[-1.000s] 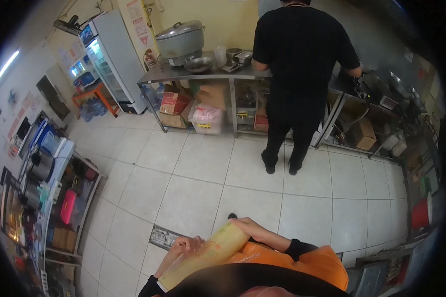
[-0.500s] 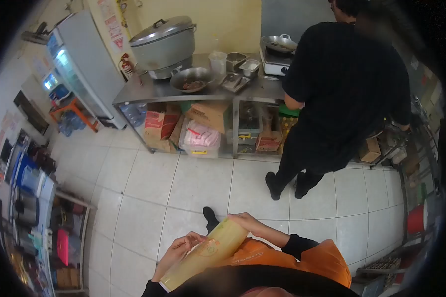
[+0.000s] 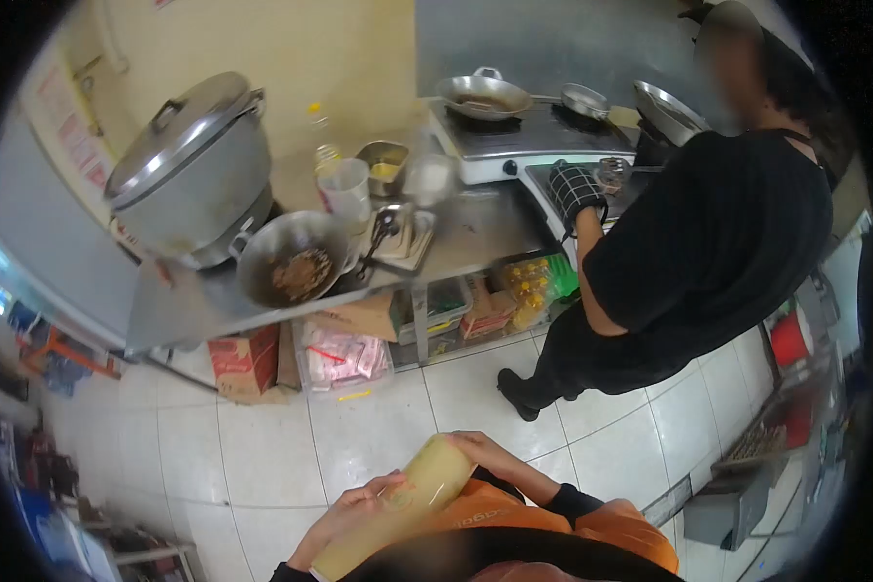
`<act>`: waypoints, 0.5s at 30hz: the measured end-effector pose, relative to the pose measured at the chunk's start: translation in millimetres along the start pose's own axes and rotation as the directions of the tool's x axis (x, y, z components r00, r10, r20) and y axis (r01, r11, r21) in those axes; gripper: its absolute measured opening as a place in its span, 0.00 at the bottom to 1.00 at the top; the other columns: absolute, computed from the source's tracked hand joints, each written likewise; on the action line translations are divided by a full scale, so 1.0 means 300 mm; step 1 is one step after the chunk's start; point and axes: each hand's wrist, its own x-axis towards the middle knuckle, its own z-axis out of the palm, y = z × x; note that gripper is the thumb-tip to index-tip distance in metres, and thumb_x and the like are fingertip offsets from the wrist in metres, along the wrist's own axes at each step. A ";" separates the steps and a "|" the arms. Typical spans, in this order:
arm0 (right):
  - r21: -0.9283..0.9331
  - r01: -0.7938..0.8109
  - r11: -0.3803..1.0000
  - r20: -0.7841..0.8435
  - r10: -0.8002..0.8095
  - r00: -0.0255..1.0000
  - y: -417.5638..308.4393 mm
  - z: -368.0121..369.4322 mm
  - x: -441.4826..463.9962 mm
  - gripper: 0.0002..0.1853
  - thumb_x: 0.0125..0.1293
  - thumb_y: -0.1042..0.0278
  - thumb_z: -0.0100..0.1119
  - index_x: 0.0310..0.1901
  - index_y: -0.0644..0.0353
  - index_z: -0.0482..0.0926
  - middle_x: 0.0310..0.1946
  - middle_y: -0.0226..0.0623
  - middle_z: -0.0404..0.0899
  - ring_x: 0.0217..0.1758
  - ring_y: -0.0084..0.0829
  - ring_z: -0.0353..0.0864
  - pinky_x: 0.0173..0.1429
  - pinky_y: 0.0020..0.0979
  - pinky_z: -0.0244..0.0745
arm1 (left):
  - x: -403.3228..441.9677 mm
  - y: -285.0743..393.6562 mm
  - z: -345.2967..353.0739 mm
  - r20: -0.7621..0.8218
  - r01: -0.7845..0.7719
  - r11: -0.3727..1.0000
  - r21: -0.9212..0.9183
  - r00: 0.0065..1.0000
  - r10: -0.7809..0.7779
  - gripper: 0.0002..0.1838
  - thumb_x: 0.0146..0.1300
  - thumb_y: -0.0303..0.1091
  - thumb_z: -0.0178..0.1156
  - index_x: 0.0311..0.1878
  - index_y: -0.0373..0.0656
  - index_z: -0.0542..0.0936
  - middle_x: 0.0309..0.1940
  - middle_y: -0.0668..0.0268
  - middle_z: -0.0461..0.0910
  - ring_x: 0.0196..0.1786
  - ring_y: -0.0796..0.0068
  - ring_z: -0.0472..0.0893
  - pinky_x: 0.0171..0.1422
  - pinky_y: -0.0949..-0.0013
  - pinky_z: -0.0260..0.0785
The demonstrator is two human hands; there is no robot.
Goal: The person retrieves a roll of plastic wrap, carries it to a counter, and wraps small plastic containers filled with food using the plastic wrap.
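Note:
A long pale-yellow cylinder (image 3: 407, 495) with a glossy surface and a small printed mark lies slantwise in front of my orange apron (image 3: 514, 519). My right hand (image 3: 482, 452) is closed around its upper end. On its other side, my left hand (image 3: 364, 500) grips it lower down, thumb and fingers against the wall. Whether it is a container or a roll I cannot tell.
Ahead, a steel table (image 3: 475, 228) carries a large lidded pot (image 3: 189, 179) and a wok with brown food (image 3: 301, 272). A co-worker in black (image 3: 708, 233), wearing a dark checked mitt (image 3: 577, 189), stands at the stove (image 3: 485, 145). Boxes (image 3: 247, 364) sit beneath the table.
My view has moved nearer the table and turned right, showing more of the stove. The co-worker has turned, and the mitt is now visible. Both my hands still hold the cylinder.

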 end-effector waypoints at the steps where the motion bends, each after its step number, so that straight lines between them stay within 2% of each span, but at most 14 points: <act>1: -0.069 0.038 0.997 -0.015 -0.039 0.999 -0.034 -0.018 0.040 0.21 0.70 0.50 0.49 0.47 0.61 0.77 0.37 0.30 0.78 0.41 0.19 0.76 0.46 0.24 0.71 | 0.050 0.041 -0.034 0.050 0.015 1.000 0.001 0.999 -0.015 0.11 0.65 0.36 0.56 0.27 0.43 0.75 0.67 0.60 0.62 0.74 0.65 0.50 0.75 0.62 0.45; 2: -0.140 0.074 0.987 -0.027 -0.078 0.997 -0.068 -0.038 0.085 0.19 0.70 0.51 0.49 0.46 0.60 0.77 0.36 0.29 0.77 0.41 0.19 0.76 0.46 0.24 0.71 | 0.102 0.079 -0.080 0.072 0.031 0.999 0.006 0.997 -0.032 0.11 0.65 0.36 0.56 0.27 0.43 0.75 0.67 0.60 0.62 0.74 0.65 0.50 0.75 0.62 0.45; 3: -0.130 0.070 0.989 -0.052 -0.078 0.996 -0.086 -0.068 0.133 0.19 0.70 0.51 0.49 0.46 0.60 0.77 0.36 0.29 0.77 0.41 0.19 0.76 0.46 0.24 0.71 | 0.156 0.098 -0.124 0.052 0.065 0.992 0.108 0.996 -0.071 0.07 0.64 0.33 0.55 0.32 0.42 0.77 0.68 0.60 0.60 0.75 0.65 0.49 0.75 0.62 0.44; 5: -0.354 0.293 0.888 -0.229 -0.386 0.894 -0.128 -0.134 0.247 0.13 0.71 0.59 0.49 0.45 0.60 0.73 0.35 0.29 0.75 0.41 0.20 0.76 0.48 0.23 0.71 | 0.265 0.163 -0.155 0.045 0.109 0.971 0.213 0.992 -0.122 0.05 0.63 0.31 0.55 0.37 0.41 0.78 0.69 0.59 0.58 0.75 0.65 0.48 0.74 0.63 0.44; 6: -0.355 0.296 0.887 -0.250 -0.395 0.884 -0.156 -0.190 0.305 0.13 0.71 0.59 0.49 0.45 0.60 0.73 0.35 0.29 0.75 0.41 0.20 0.76 0.48 0.23 0.71 | 0.319 0.201 -0.163 0.051 0.104 0.966 0.238 0.992 -0.119 0.06 0.63 0.31 0.55 0.38 0.40 0.78 0.69 0.59 0.58 0.75 0.65 0.49 0.74 0.63 0.44; 8: -0.223 0.428 0.876 -0.321 -0.481 0.816 -0.235 -0.269 0.404 0.13 0.70 0.59 0.49 0.45 0.61 0.72 0.34 0.34 0.78 0.42 0.24 0.77 0.49 0.26 0.70 | 0.417 0.274 -0.171 0.066 0.090 0.966 0.244 0.992 -0.109 0.07 0.63 0.32 0.55 0.40 0.40 0.77 0.69 0.59 0.58 0.75 0.65 0.49 0.74 0.64 0.43; 9: -0.154 0.437 0.886 -0.344 -0.463 0.817 -0.267 -0.301 0.448 0.11 0.70 0.61 0.49 0.45 0.61 0.72 0.36 0.33 0.78 0.42 0.23 0.77 0.49 0.26 0.71 | 0.462 0.308 -0.171 0.072 0.086 0.966 0.243 0.992 -0.107 0.08 0.63 0.32 0.55 0.41 0.39 0.76 0.69 0.59 0.58 0.75 0.65 0.49 0.74 0.64 0.43; 12: -0.160 0.513 0.844 -0.348 -0.534 0.770 -0.396 -0.374 0.549 0.10 0.70 0.64 0.50 0.46 0.60 0.72 0.38 0.33 0.78 0.43 0.23 0.78 0.49 0.25 0.71 | 0.606 0.387 -0.171 0.097 0.084 0.964 0.250 0.989 -0.112 0.10 0.63 0.32 0.55 0.45 0.38 0.74 0.68 0.59 0.58 0.74 0.65 0.49 0.74 0.64 0.43; 15: -0.126 0.532 0.838 -0.402 -0.533 0.745 -0.480 -0.428 0.653 0.09 0.70 0.64 0.51 0.44 0.61 0.72 0.38 0.33 0.78 0.42 0.23 0.79 0.48 0.27 0.73 | 0.728 0.462 -0.182 0.118 0.106 0.959 0.262 0.983 -0.141 0.14 0.62 0.33 0.55 0.48 0.36 0.72 0.68 0.59 0.58 0.74 0.65 0.50 0.74 0.64 0.43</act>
